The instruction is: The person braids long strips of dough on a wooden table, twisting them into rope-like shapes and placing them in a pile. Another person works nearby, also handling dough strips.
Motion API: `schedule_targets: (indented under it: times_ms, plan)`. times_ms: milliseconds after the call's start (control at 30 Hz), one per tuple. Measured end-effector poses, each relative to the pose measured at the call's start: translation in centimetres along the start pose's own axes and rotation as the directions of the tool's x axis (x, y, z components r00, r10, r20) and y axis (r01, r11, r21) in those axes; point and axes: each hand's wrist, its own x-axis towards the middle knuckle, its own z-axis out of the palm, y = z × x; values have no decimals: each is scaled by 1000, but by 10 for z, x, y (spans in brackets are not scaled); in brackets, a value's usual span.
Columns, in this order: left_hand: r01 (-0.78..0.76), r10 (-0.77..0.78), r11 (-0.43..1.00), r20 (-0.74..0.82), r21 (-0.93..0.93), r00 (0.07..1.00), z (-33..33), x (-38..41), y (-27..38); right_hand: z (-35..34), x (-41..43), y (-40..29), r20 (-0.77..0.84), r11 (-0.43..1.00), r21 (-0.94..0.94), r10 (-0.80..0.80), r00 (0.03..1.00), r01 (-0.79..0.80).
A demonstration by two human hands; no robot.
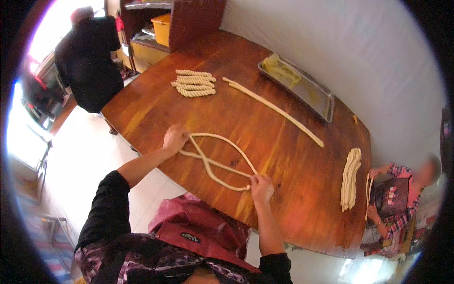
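Observation:
A long dough strand (227, 165) lies looped and crossed over itself on the wooden table (198, 117). At the loop's left end, my left hand (175, 138) grips the strand near the table edge. My right hand (261, 187) pinches the strand at the other end, where a loose tip and a bend meet at the fingers. The strand spans the space between both hands, with one crossing nearer the left. Beyond them, several twisted dough pieces (194, 83) lie in a row. Two straight dough strands (276, 110) rest side by side to the right of those.
A metal tray (315, 96) with yellowish film or cloth (280, 69) stands along the wall. At the right lies a bundle of dough strips (351, 179). Behind it a co-worker (393, 198) holds a strand. Another person (90, 60) stands at the far left by a shelf with a yellow bin (162, 30).

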Motion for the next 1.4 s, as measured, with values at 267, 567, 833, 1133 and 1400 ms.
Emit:
schedule_targets:
  times_ms: [267,567,833,1133,1400]
  plan:
    - [433,-456,866,-39,-248,889,-8,34,-38,-8,-12,-26,82,905,-140,416,906,-403]
    - [837,-606,196,608,-511,513,-33,69,-90,-1,-33,10,73,926,-289,-233,970,244]
    - [837,-498,180,686,-516,530,-14,75,-91,1,-67,-71,-80,971,-38,-240,968,237]
    - [146,-32,931,324,-335,946,-26,-104,16,-60,-11,39,94,990,-138,27,995,-14]
    - [-592,537,803,353,63,766,-44,-91,50,81,-9,-111,238,652,149,-753,613,743]
